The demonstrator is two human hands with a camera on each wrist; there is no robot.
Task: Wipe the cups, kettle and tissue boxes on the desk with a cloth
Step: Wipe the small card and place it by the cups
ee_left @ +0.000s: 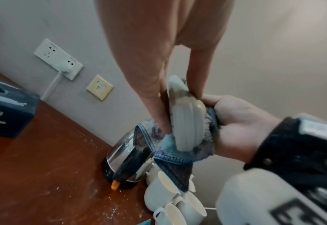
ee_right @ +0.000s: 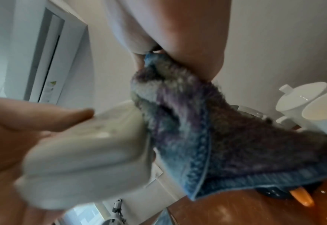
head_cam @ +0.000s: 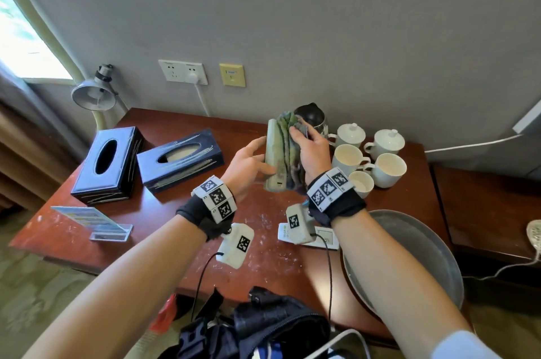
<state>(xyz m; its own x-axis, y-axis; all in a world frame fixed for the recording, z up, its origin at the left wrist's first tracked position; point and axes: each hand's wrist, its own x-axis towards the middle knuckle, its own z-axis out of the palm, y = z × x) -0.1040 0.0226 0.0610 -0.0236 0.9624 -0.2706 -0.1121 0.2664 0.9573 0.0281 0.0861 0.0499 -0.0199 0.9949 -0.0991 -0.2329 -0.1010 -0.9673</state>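
My left hand (head_cam: 257,158) holds a pale oblong plastic device (head_cam: 273,153) upright above the desk, thumb on one side and fingers on the other. My right hand (head_cam: 310,147) grips a blue-purple cloth (head_cam: 288,147) and presses it against the device's right face. From the left wrist, the device (ee_left: 185,121) sits wrapped in the cloth (ee_left: 168,152). The right wrist view shows the cloth (ee_right: 187,129) bunched against the device (ee_right: 85,152). Behind stands the steel kettle (head_cam: 311,117), with white cups (head_cam: 348,158) to its right. Two dark blue tissue boxes (head_cam: 106,165) (head_cam: 180,161) lie at left.
A desk lamp (head_cam: 93,93) and wall sockets (head_cam: 183,71) are at the back left. An acrylic sign stand (head_cam: 96,224) sits near the desk's (head_cam: 152,221) left front edge. A metal basin (head_cam: 418,256) rests at right front, a dark bag (head_cam: 263,323) below.
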